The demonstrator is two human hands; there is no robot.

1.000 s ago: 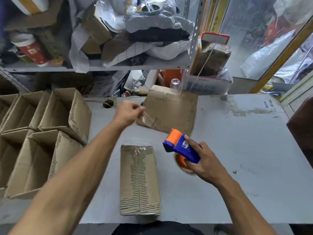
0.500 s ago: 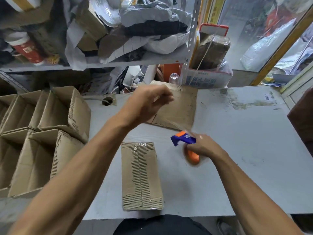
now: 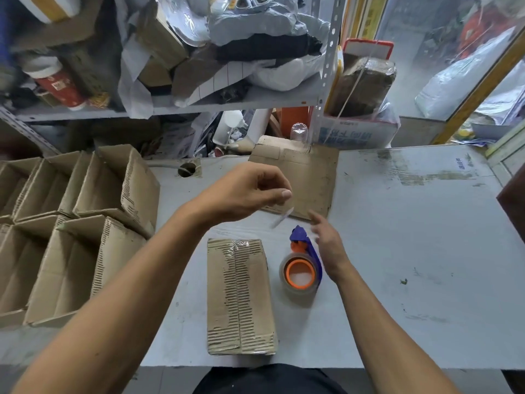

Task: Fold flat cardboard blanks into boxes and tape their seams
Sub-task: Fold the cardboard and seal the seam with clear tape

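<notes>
Right at your edge of the counter (image 3: 397,251) sits the folded box (image 3: 240,297), lying flat with clear tape over the far end of its centre seam. Just to its right, the tape dispenser (image 3: 302,265) rests on the counter, orange core facing up, blue handle pointing away from you. Your right hand (image 3: 326,240) is just beside that handle with fingers straight and loose, gripping nothing. A bit further out, your left hand (image 3: 250,191) hovers over the counter, fingers curled, pinching a strip of clear tape (image 3: 279,220) that dangles below the fingertips. Past that, a flat cardboard blank (image 3: 306,177) lies near the back edge. Off to your left, open assembled boxes (image 3: 71,223) are packed side by side, and a cluttered shelf (image 3: 199,103) runs behind everything.
</notes>
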